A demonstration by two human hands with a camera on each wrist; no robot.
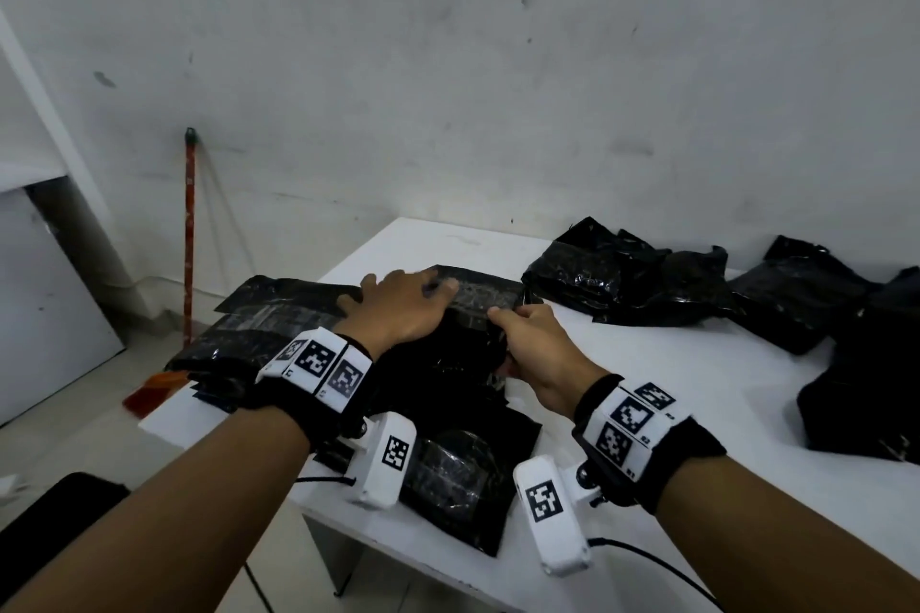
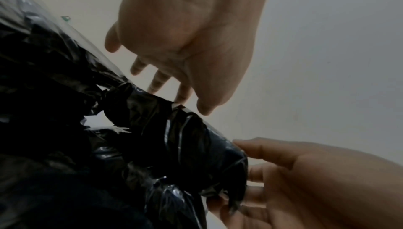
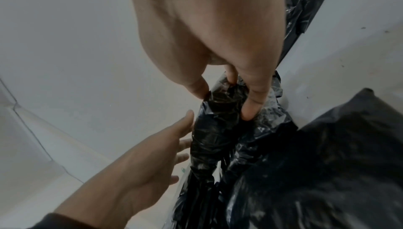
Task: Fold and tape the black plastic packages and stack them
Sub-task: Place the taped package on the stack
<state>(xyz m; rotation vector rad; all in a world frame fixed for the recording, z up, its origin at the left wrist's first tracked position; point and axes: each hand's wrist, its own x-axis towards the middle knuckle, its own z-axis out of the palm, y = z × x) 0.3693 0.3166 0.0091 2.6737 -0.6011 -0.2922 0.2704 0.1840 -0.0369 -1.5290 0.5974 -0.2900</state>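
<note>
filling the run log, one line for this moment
left hand flat on black package | right hand pinching its edge | stack not yet started

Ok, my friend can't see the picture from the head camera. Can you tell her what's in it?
Two hands work on a black plastic package on a white table: the left hand presses flat on top while the right hand pinches its edge. More crumpled black packages lie to the right, and a red broom leans on the wall.

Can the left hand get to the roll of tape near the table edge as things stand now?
Probably yes: the roll of tape lies uncovered below the left hand, which only presses flat on the package.
</note>
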